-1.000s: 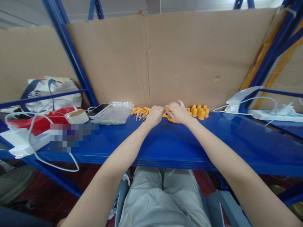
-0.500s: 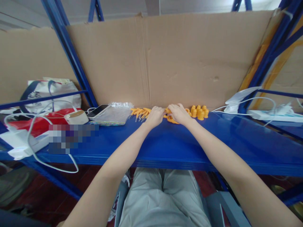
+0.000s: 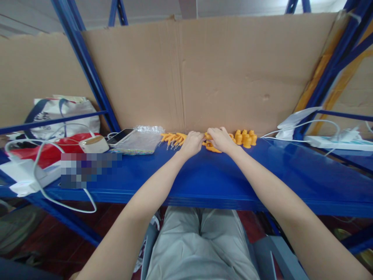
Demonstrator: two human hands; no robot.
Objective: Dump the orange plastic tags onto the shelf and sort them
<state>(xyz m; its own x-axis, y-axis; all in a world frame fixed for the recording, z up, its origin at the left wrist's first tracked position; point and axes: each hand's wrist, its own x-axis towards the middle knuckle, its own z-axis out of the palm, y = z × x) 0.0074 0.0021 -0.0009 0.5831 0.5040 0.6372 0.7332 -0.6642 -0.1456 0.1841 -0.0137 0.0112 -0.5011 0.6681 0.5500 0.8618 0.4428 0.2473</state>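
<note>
Head view: nearest is the person's lap in light grey trousers (image 3: pixel 201 245), with both bare forearms reaching forward over the front edge of the glossy blue metal shelf (image 3: pixel 204 182). At the far side of the shelf board the two hands meet, almost touching each other. The left hand (image 3: pixel 192 143) is curled into a loose fist, knuckles up. The right hand (image 3: pixel 220 139) lies palm down with its fingers bent. Both rest on a small heap of flat orange plastic pieces (image 3: pixel 210 146) that shows between and under them; the fingertips are hidden, so I cannot tell whether either hand is clamped on a piece or only touching. Just left of the left hand lies a row of slim orange plastic pins with small metal springs (image 3: pixel 173 138), and left of those a clear plastic bag of small parts (image 3: pixel 138 142) with a dark smartphone (image 3: pixel 120 136) leaning at its edge. Just right of the right hand stands a cluster of orange bell-shaped plastic caps (image 3: pixel 245 139). Well apart on the left are a red flat box (image 3: pixel 52 151) and a white tote bag with blue handles (image 3: pixel 65 112); well apart on the right lies a white power strip with cables (image 3: pixel 335 143). Behind everything, a brown corrugated cardboard sheet (image 3: pixel 233 74) stands upright against the blue rack posts.
</note>
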